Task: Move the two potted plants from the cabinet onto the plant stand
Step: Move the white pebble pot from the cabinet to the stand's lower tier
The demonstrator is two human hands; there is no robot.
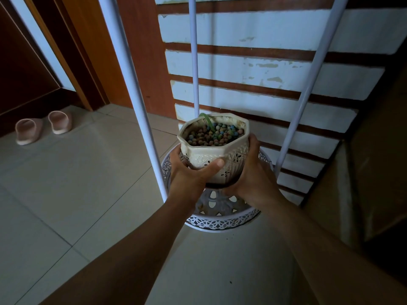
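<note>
While both hands are cupping it from either side, the octagonal ceramic pot (pixel 214 148) is hanging directly above the round lattice tray (pixel 222 222) of the white plant stand, inside the ring of the stand's three slanted poles (pixel 136 102). The left hand (pixel 189 172) is wrapping the pot's left wall with its thumb laid across the front facet; the right hand (pixel 251 172) is clasping the right wall and reaching under the base. The pot is sitting upright, its mouth level and filled with coloured clay pebbles (pixel 214 135), with one thin green shoot (pixel 206 117) leaning toward the back rim. The coming move, as I judge it, is a straight drop: the tray lies below the pot and slightly nearer the person, and both hands are equally close to it.

Whether the pot's base is already touching the tray is impossible to tell, since the hands and the pot itself are covering that spot. The far half of the tray is hidden too. The cabinet and the second plant are lying outside the view. Well to the left of the stand, a pair of pink slippers (pixel 44 127) is resting on the tiled floor.
</note>
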